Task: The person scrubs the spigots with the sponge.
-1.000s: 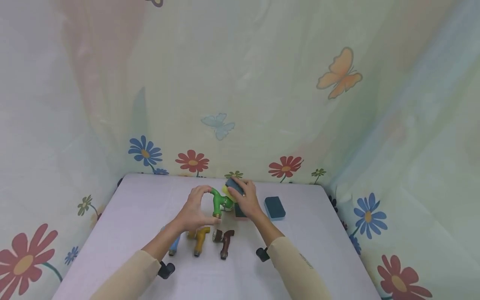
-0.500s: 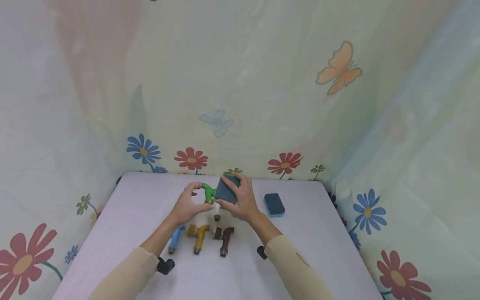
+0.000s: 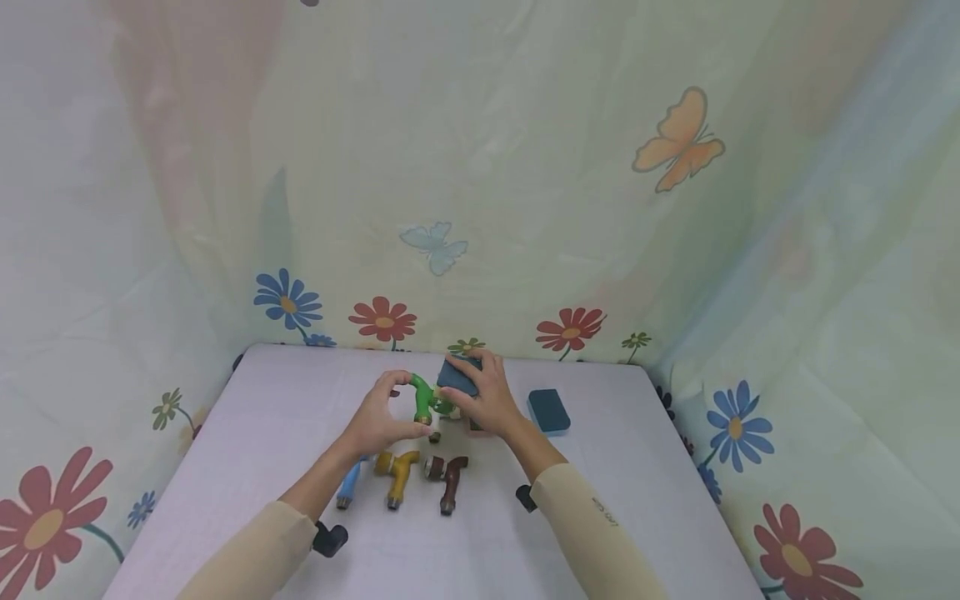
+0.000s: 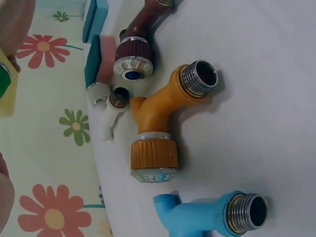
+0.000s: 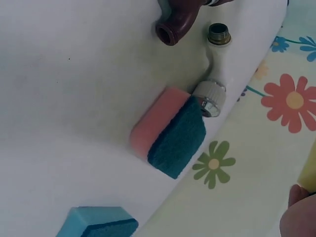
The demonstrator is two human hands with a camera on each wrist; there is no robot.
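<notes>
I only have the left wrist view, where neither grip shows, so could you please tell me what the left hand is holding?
Observer: The left hand holds a green tap.
Operator: Thank you. And the right hand?
Observer: The right hand grips a dark-faced sponge at the green tap's far end.
Operator: Do the two sponges on the table touch?
Observer: No, the blue sponge lies apart from the pink sponge.

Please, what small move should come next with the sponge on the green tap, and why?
Probably one more short stroke of the sponge along the green tap. The left hand pinches the tap above the table, and the right hand presses the sponge's dark face against its upper end, so the rest of it looks unwiped.
</notes>
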